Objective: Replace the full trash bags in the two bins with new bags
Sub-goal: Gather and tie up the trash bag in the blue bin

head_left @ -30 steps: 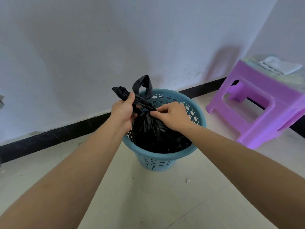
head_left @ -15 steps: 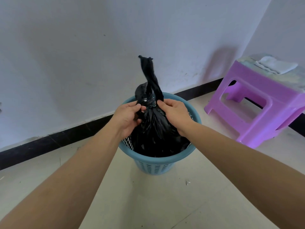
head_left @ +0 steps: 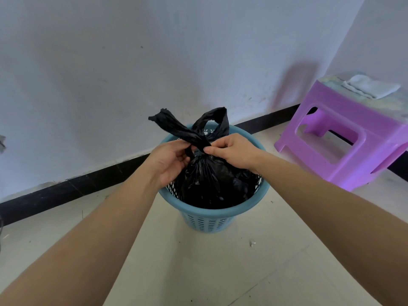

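trash bag [head_left: 205, 182] neck pinched by both hands.

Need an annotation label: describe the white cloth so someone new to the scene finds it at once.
Look right, to the purple plastic stool. On its top lies the white cloth, folded flat. It is the only pale fabric in view; the other soft thing, the black trash bag, sits in the blue bin.
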Demonstrator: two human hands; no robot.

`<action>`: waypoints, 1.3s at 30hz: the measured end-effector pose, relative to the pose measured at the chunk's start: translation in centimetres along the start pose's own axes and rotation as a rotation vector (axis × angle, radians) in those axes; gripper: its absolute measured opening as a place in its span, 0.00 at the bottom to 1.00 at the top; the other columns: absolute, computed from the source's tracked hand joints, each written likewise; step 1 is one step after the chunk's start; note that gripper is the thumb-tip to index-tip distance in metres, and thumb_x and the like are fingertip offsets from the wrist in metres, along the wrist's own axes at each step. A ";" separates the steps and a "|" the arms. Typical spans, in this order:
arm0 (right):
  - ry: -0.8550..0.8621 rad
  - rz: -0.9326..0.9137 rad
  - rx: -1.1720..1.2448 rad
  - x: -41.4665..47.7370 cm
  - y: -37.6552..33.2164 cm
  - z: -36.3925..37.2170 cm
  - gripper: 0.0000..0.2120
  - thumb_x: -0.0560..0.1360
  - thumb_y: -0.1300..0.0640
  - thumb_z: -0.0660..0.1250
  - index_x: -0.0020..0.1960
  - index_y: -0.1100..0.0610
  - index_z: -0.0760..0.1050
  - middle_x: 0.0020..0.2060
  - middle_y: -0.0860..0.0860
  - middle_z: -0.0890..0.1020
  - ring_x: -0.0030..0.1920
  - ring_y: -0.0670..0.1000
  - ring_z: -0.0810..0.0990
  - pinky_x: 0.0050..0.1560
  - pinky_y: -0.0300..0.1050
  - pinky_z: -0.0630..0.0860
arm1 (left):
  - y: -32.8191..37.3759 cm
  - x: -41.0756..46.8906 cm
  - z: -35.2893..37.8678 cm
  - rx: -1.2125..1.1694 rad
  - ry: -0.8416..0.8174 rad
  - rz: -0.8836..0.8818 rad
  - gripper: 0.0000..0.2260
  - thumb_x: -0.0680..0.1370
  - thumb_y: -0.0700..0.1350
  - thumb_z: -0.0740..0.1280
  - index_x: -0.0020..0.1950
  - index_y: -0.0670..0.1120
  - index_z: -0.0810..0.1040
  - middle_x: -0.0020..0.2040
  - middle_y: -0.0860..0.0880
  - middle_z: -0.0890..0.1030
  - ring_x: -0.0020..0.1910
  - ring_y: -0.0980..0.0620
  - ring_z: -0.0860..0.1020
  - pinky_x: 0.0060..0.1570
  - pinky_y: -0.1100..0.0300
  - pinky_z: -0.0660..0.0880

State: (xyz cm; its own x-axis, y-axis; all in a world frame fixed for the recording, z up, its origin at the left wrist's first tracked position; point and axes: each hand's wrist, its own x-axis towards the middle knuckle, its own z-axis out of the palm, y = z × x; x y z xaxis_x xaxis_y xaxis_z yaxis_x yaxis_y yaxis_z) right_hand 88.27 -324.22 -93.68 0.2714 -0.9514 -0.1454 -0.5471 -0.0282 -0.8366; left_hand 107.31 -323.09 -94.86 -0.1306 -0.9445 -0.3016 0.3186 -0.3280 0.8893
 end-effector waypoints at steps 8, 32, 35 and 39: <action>0.032 -0.034 -0.089 0.3 -0.2 0.2 0.05 0.74 0.45 0.74 0.44 0.45 0.86 0.33 0.42 0.85 0.36 0.40 0.81 0.48 0.41 0.77 | -0.2 -0.8 0.1 0.112 -0.136 0.141 0.16 0.74 0.36 0.71 0.61 0.34 0.78 0.56 0.38 0.83 0.55 0.44 0.83 0.52 0.56 0.79; 0.300 0.196 0.803 1.0 -2.0 1.0 0.13 0.80 0.51 0.65 0.55 0.60 0.81 0.38 0.51 0.81 0.37 0.47 0.74 0.40 0.40 0.74 | 1.7 -0.8 -0.1 0.392 -0.180 0.102 0.17 0.83 0.56 0.59 0.60 0.47 0.79 0.40 0.47 0.81 0.39 0.53 0.77 0.31 0.63 0.67; 0.283 0.235 0.910 1.0 -2.1 1.1 0.10 0.82 0.53 0.63 0.51 0.58 0.79 0.34 0.49 0.78 0.32 0.45 0.73 0.35 0.38 0.71 | 1.7 -0.9 0.2 0.205 -0.283 0.070 0.17 0.83 0.56 0.56 0.69 0.55 0.73 0.43 0.47 0.81 0.39 0.54 0.77 0.30 0.62 0.64; 0.196 0.233 1.037 0.4 -2.6 0.8 0.09 0.80 0.56 0.59 0.47 0.59 0.75 0.35 0.52 0.77 0.31 0.47 0.73 0.35 0.41 0.69 | 1.4 -0.9 -0.1 0.116 -0.273 0.089 0.16 0.83 0.55 0.58 0.68 0.53 0.73 0.44 0.48 0.83 0.38 0.55 0.77 0.28 0.64 0.63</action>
State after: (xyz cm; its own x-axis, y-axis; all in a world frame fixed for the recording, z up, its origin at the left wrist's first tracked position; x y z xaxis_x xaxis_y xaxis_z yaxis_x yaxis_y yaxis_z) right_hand 90.44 -324.31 -91.93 0.0651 -0.9349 -0.3489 0.3929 0.3454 -0.8522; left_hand 107.96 -322.69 -93.33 -0.3592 -0.9240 -0.1312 0.2333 -0.2250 0.9460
